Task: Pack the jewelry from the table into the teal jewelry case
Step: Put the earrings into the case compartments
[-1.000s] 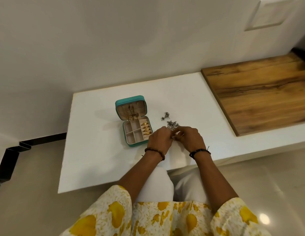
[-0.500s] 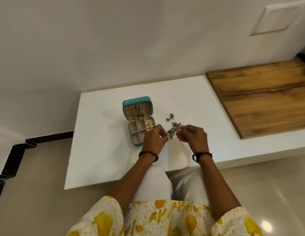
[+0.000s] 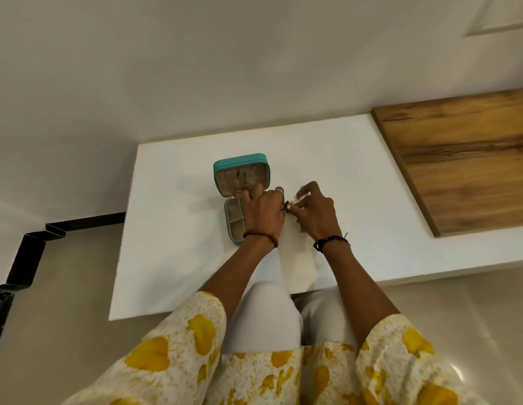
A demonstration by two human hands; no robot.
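Plain off-white painted wall (image 3: 196, 68) fills the upper half, evenly lit, soft shadow along its base. Recessed white rectangular panel (image 3: 506, 16) in the top right corner (cut off by the edge). Low white matte rectangular tabletop (image 3: 172, 258) butts against the wall. Brown wood-grain slab (image 3: 465, 162) sits on its right end, raised slightly. Beige glossy floor tiles (image 3: 64, 302) below, with a bright light reflection (image 3: 456, 375) at lower right. Black skirting strip (image 3: 35, 247) steps along the wall at left.
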